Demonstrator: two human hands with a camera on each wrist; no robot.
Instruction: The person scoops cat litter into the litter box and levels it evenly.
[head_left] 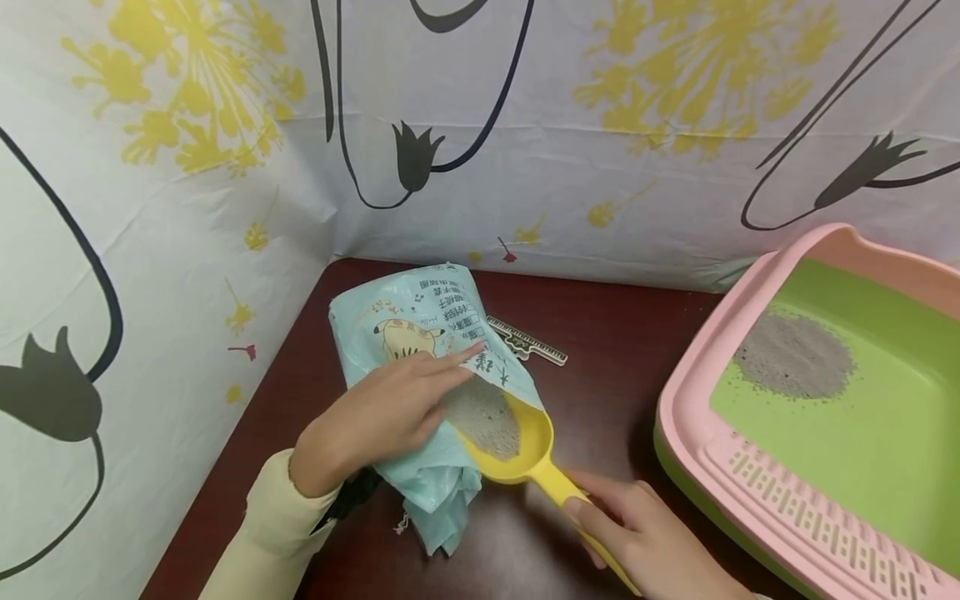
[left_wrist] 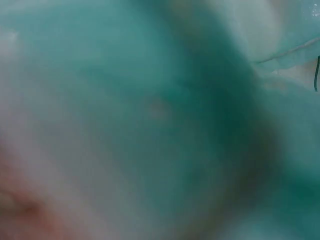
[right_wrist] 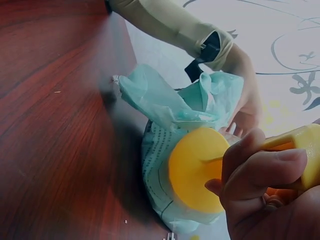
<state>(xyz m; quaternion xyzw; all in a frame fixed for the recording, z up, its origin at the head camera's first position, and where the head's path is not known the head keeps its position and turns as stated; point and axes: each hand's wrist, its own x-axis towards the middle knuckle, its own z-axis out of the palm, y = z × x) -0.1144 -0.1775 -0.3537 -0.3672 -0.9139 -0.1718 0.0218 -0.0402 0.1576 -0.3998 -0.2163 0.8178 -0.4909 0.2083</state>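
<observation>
My left hand (head_left: 378, 408) lies across the mouth of a pale blue plastic bag of cat litter (head_left: 408, 292) and holds its edge. Two fingers stretch over the printed upper side; the thumb is out of sight. My right hand (head_left: 645, 533) grips the handle of a yellow scoop (head_left: 553, 482), its fingers curled round it. The scoop's bowl lies partly inside the bag mouth, with grey litter (head_left: 491, 425) in it. In the right wrist view the bowl's underside (right_wrist: 195, 170) rests against the bag. Blurred bag plastic (left_wrist: 150, 100) fills the left wrist view.
To the right stands a green litter box with a pink rim (head_left: 697, 358); a patch of grey litter (head_left: 795, 354) lies on its floor. A small ruler (head_left: 543, 347) lies on the dark red table (head_left: 600, 312) behind the bag. Patterned cloth walls (head_left: 525, 92) border the table.
</observation>
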